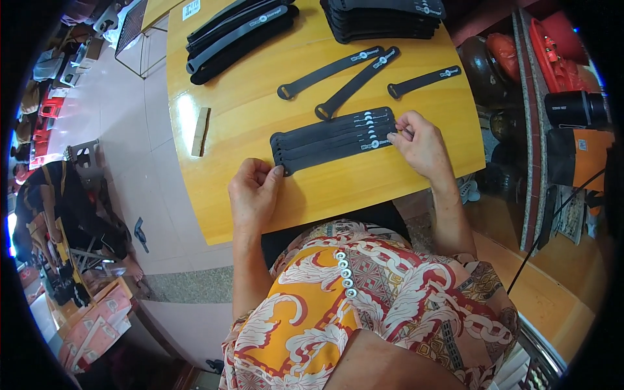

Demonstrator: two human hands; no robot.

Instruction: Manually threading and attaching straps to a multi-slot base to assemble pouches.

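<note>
Several black hook-and-loop straps (325, 143) lie overlapped in a stepped row on the table before me, white print near their right ends. My left hand (252, 194) is closed, thumb and finger pinching the lower left corner of the row. At the opposite end, my right hand (419, 144) pinches the straps' right edge. Beyond the row are two longer loose straps, one (328, 73) beside another (357, 83), each with a slotted round end. A shorter strap (426, 81) rests further right, apart from them.
Stacks of black straps stand at the back left (240, 39) and back right (383, 19) of the yellow table (227, 208). A small wooden block (200, 132) lies near its left edge. Dark jars (484, 71) are past the right edge. Another person (71, 201) works at far left.
</note>
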